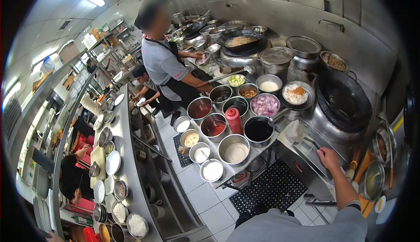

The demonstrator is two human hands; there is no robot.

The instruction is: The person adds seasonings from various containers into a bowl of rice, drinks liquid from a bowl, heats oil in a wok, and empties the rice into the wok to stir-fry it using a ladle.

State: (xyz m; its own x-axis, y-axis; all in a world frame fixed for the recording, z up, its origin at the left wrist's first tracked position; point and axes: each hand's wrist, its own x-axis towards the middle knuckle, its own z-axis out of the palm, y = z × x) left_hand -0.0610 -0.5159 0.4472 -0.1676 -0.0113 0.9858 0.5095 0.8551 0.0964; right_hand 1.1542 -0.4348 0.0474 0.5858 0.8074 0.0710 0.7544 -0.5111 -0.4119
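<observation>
My right hand (328, 158) reaches to the metal ledge by the stove, its fingers curled down beside a rectangular metal pan (309, 154). A thin dark handle (311, 143) runs along the pan up to my fingertips; what lies under the fingers is hidden. A crumpled whitish cloth (294, 131) sits just left of the pan. Behind the hand stands a large black wok (343, 99) on its burner. A perforated bowl of white rice with an orange topping (295, 94) is close by. My left hand is out of view.
Pots of sauces, powders and chopped onions (264, 105) crowd the side table, with a red squeeze bottle (234, 120). A co-worker (162, 62) stands by another wok (239, 40). A long steel counter (131, 154) with bowls runs at left. A black mat (267, 191) covers the floor.
</observation>
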